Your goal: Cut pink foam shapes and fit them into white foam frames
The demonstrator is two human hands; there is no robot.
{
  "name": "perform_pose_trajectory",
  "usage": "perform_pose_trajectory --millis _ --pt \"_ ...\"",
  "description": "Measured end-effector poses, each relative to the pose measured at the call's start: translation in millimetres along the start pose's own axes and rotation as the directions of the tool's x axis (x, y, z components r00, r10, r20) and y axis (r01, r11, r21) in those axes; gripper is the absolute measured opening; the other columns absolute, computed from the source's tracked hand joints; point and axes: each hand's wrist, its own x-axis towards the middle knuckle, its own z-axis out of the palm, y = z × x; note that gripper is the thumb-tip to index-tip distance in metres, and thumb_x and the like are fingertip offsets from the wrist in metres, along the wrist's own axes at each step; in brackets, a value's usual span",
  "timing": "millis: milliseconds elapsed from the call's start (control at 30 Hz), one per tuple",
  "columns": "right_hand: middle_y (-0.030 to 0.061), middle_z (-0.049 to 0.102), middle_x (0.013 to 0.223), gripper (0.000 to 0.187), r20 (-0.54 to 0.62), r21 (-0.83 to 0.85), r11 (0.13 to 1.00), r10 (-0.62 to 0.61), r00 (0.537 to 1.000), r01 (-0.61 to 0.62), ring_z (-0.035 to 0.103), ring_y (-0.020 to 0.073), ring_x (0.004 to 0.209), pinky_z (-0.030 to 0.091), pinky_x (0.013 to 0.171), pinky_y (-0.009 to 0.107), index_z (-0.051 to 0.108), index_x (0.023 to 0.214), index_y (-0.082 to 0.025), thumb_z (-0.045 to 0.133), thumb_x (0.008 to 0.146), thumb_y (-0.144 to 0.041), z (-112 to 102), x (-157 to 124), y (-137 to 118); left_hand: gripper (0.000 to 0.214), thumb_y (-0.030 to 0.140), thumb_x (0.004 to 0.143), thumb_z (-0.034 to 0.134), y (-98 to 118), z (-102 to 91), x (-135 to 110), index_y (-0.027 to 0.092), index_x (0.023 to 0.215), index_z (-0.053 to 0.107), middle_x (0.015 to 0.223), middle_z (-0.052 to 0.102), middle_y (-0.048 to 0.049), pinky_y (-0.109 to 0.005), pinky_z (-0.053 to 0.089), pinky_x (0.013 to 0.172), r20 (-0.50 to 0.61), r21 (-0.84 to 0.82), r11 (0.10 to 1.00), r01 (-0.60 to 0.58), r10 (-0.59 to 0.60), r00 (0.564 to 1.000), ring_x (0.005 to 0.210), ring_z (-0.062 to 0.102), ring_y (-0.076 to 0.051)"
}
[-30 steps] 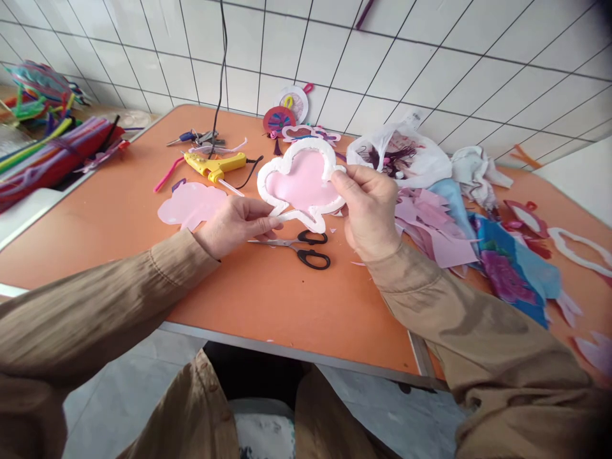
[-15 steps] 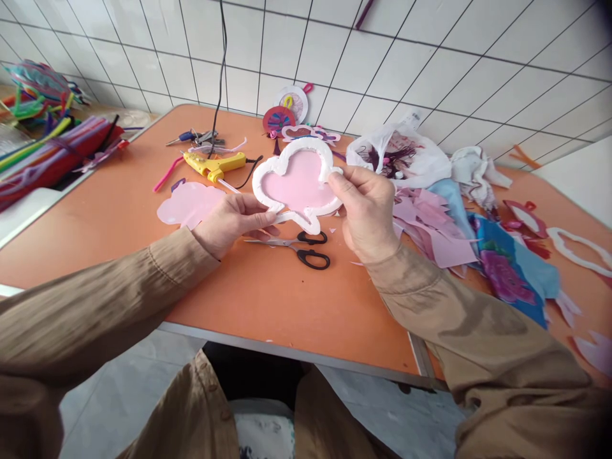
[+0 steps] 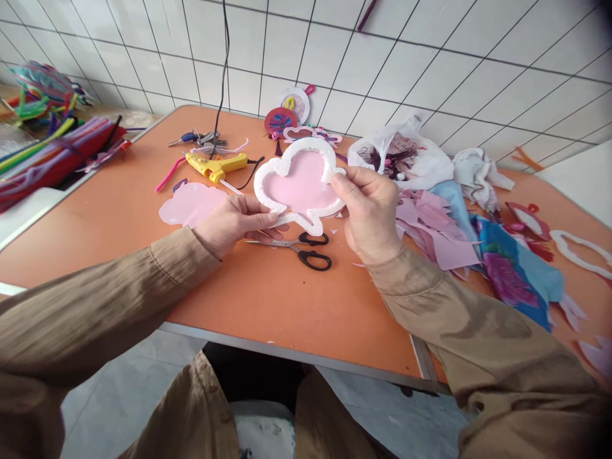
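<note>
Between my two hands, raised over the table, is a white cloud-shaped frame with a pink sheet filling its middle. My left hand pinches its lower left edge between thumb and fingers. At the right edge, my right hand grips it, thumb on the near face. Black-handled scissors lie on the table just below the frame, blades partly behind my left fingers. A pink cloud-shaped cutout rests left of my left hand. Behind that sits a yellow glue gun with a clear stick in it.
The orange table meets a tiled wall. Right of my hands lie pink fabric scraps, a white plastic bag and blue floral cloth. Bundled pipe cleaners fill the far left. Round ornaments lean at the back.
The view has shifted very slightly. Both hands keep the same hold on the frame, and nothing else has visibly moved.
</note>
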Motion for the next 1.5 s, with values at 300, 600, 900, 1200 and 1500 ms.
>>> perform_pose_trajectory --millis 300,600,900,1200,1500 --pt "-0.0028 0.058 0.065 0.013 -0.004 -0.024 0.994 -0.111 0.994 0.111 0.051 0.0123 0.062 0.040 0.056 0.030 0.075 0.075 -0.024 0.072 0.087 -0.029 -0.7 -3.3 2.3 0.043 0.044 0.056 0.098 -4.4 -1.6 4.0 0.015 0.084 0.083 0.091 0.081 -0.0105 -0.036 0.064 0.072 -0.039 -0.076 0.993 -0.090 0.087 0.995 0.082 0.076 -0.024" --pt "-0.0016 0.057 0.066 0.020 -0.004 -0.055 0.994 -0.090 0.996 0.090 0.056 0.0153 0.064 0.044 0.058 0.033 0.074 0.075 -0.027 0.074 0.089 -0.043 -2.0 -3.0 1.8 0.042 0.043 0.059 0.097 0.3 -1.9 1.5 0.016 0.087 0.082 0.091 0.081 -0.0074 -0.037 0.064 0.078 -0.043 -0.036 0.995 -0.096 0.095 0.995 0.086 0.077 -0.025" --pt "-0.0014 0.053 0.060 0.032 0.068 0.110 0.978 0.171 0.983 -0.177 0.048 0.0137 0.054 0.039 0.047 0.031 0.069 0.069 -0.028 0.084 0.075 -0.056 -1.5 -0.6 7.4 0.039 0.045 0.065 0.093 0.3 -2.9 -0.2 0.017 0.089 0.083 0.089 0.081 -0.0076 -0.037 0.063 0.077 -0.047 0.024 0.984 -0.179 0.180 0.983 0.090 0.076 -0.028" --pt "-0.0042 0.066 0.070 0.029 0.207 0.254 0.873 0.372 0.905 -0.417 0.064 0.0168 0.065 0.056 0.055 0.034 0.068 0.077 -0.029 0.087 0.072 -0.050 -4.1 -2.3 25.5 0.043 0.054 0.068 0.090 -2.4 -5.5 -1.4 0.020 0.093 0.084 0.090 0.082 -0.0082 -0.043 0.063 0.089 0.033 0.088 0.974 -0.210 0.208 0.978 0.090 0.077 -0.029" --pt "-0.0042 0.058 0.060 0.036 0.261 0.281 0.817 0.440 0.859 -0.503 0.058 0.0156 0.054 0.053 0.047 0.034 0.060 0.067 -0.027 0.089 0.069 -0.047 -4.7 -3.0 29.6 0.046 0.062 0.063 0.091 2.3 -1.0 -3.6 0.020 0.080 0.082 0.080 0.080 -0.0074 -0.043 0.065 0.081 0.000 0.132 0.966 -0.223 0.225 0.974 0.079 0.075 -0.028"
